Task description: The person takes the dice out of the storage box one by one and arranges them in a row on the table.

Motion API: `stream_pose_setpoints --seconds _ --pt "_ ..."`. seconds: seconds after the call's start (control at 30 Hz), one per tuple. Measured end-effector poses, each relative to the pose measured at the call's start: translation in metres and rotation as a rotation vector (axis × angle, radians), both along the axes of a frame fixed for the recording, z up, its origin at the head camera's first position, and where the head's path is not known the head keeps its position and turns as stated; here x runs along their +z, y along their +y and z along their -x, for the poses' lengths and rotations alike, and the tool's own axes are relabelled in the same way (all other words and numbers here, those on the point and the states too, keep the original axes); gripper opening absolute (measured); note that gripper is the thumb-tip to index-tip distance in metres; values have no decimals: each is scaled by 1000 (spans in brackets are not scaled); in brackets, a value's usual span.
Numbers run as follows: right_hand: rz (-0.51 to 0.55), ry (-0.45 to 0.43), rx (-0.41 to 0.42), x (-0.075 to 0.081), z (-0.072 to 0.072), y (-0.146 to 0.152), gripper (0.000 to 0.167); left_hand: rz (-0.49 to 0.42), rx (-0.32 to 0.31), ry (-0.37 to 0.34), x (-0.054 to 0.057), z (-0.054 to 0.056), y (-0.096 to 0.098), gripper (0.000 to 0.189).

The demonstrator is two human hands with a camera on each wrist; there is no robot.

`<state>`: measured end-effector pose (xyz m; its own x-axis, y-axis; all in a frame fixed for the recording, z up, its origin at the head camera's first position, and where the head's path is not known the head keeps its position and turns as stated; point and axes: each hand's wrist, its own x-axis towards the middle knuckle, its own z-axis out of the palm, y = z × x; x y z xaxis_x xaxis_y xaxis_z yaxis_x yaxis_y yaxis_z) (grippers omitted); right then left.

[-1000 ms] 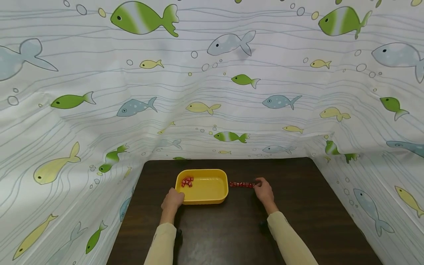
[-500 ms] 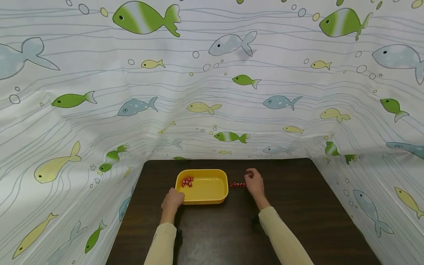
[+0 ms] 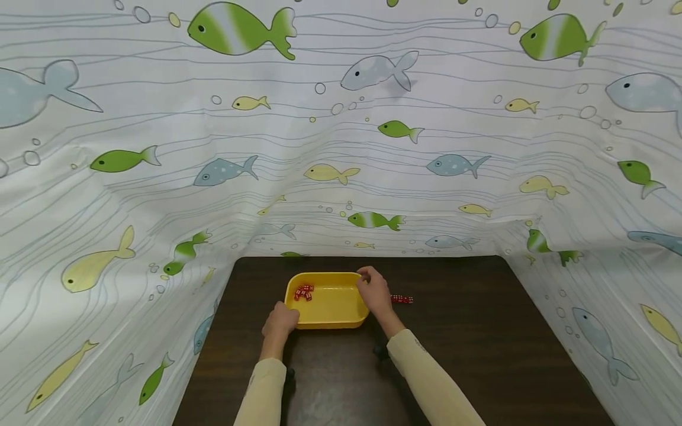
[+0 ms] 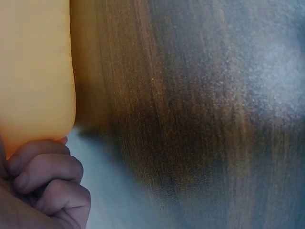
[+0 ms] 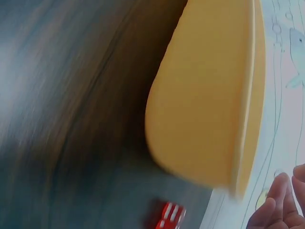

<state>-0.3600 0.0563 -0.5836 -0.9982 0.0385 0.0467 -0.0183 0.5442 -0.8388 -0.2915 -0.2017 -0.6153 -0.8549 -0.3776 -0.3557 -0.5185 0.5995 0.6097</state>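
A yellow plastic tray (image 3: 327,323) stands on the dark table, with several red dice (image 3: 303,292) clustered at its back left. My left hand (image 3: 280,322) grips its front left corner; in the left wrist view the fingers (image 4: 52,168) curl against the tray wall. Over the tray's right rim is my right hand (image 3: 375,293), its fingers bent. Whether a die is between its fingertips is hidden. To the right of that hand lies a short row of red dice (image 3: 402,299), partly covered by it. One red die (image 5: 170,215) shows beside the tray in the right wrist view.
Dark wood-grain tabletop (image 3: 469,355) extends around the tray. A white cloth (image 3: 330,201) printed with fish hangs behind and along both sides of the table.
My right hand has moved left from the right end of the dice row to above the tray's right rim. My left hand and the tray stay put.
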Motion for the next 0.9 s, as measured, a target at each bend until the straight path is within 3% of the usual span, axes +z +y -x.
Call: stream_pose_setpoints --seconds 0.43,0.9 --pt "23 -40 189 -7 -8 -54 41 7 0 9 0 -1 -1 49" --pt "-81 -144 217 -22 -4 -98 28 19 0 8 3 -1 -1 48"
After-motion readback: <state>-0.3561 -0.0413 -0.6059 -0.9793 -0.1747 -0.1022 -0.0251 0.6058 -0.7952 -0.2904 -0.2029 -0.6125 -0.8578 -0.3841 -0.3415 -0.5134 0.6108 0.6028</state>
